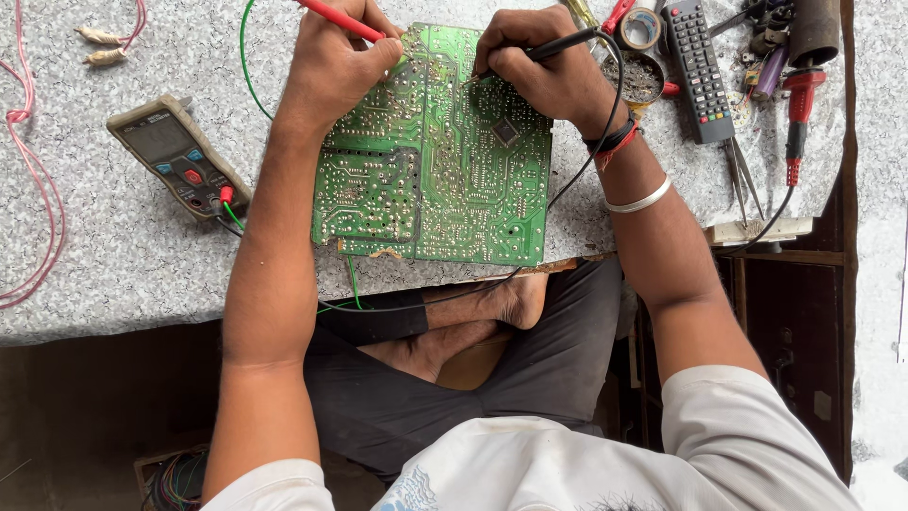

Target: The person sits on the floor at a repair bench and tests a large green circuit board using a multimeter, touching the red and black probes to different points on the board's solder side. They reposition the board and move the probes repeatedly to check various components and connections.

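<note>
A large green circuit board (pixel 445 180) lies solder side up on the speckled grey table (pixel 132 255). My left hand (pixel 336 66) grips a red test probe (pixel 340 21) and presses its tip onto the board's upper left part. My right hand (pixel 544 71) holds a black test probe (pixel 563 44), its tip touching the board near the top middle. Both probe leads run down to a grey multimeter (pixel 180 156) lying to the left of the board.
A black remote control (pixel 698 66), a tape roll (pixel 641 28), a small round tin (pixel 638 80), tweezers (pixel 742 175) and a red-handled tool (pixel 799 104) lie at the right. Pink wire (pixel 33 180) loops at the left edge. The table's front edge runs just below the board.
</note>
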### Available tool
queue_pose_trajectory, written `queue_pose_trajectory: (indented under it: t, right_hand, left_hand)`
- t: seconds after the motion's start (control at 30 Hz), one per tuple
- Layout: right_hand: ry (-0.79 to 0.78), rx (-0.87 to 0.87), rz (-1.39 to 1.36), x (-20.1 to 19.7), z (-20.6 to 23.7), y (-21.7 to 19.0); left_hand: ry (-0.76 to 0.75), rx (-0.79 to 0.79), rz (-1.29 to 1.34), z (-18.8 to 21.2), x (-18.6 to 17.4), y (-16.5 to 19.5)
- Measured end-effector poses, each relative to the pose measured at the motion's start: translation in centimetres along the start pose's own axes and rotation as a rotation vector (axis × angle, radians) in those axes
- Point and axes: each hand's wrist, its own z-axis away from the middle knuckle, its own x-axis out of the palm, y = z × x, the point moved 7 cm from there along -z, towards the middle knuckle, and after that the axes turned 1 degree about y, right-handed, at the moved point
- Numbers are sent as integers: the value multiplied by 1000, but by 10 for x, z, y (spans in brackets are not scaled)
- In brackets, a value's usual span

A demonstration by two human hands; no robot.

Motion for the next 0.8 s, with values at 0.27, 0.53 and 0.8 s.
queue_pose_trajectory:
  t: [0.27, 0.53, 0.8]
  right_hand:
    - [3, 11, -8, 2, -2, 0]
    - [-4, 10, -23, 1, -2, 0]
    - [-1, 25, -27, 3, -4, 0]
  left_hand:
    - [3, -32, -11, 1, -3, -3]
    - [0, -36, 10, 0, -3, 0]
    - [6, 10, -45, 0, -4, 0]
